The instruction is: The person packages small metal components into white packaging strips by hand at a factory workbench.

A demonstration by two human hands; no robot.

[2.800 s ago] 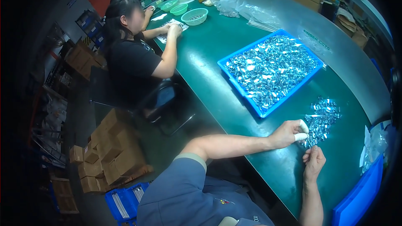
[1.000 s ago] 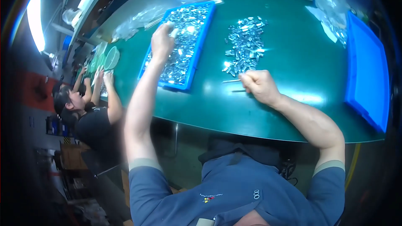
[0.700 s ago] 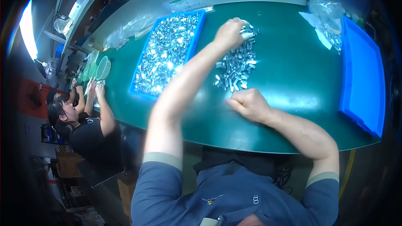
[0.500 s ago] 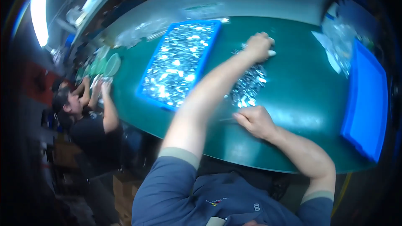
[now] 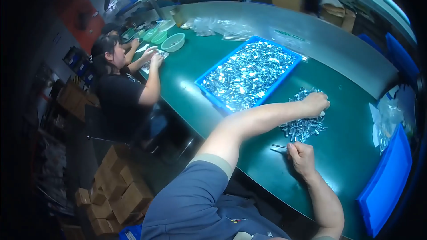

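On the green table lies a loose pile of small shiny metal pieces [image 5: 303,129], which look like short tubes. My left hand [image 5: 315,104] reaches across to the pile's far right side, its fingers curled down, with white coverings on some fingertips. What it pinches, if anything, is hidden. Nearer to me, just below the pile, my right hand [image 5: 303,158] is closed around a thin metal rod [image 5: 279,146] that points left. Beyond my left forearm stands a blue tray [image 5: 209,96] filled with many similar metal pieces.
An upright blue tray or lid [image 5: 387,182] stands at the right edge, beside clear plastic bags [image 5: 393,111]. Green bowls [image 5: 172,43] stand at the far left, near a co-worker in a black shirt [image 5: 122,86]. Cardboard boxes [image 5: 115,186] are stacked on the floor.
The whole view has swung left and sharpened, so tray and pile appear further right. My left hand remains at the pile; the rod in my right hand now shows plainly.
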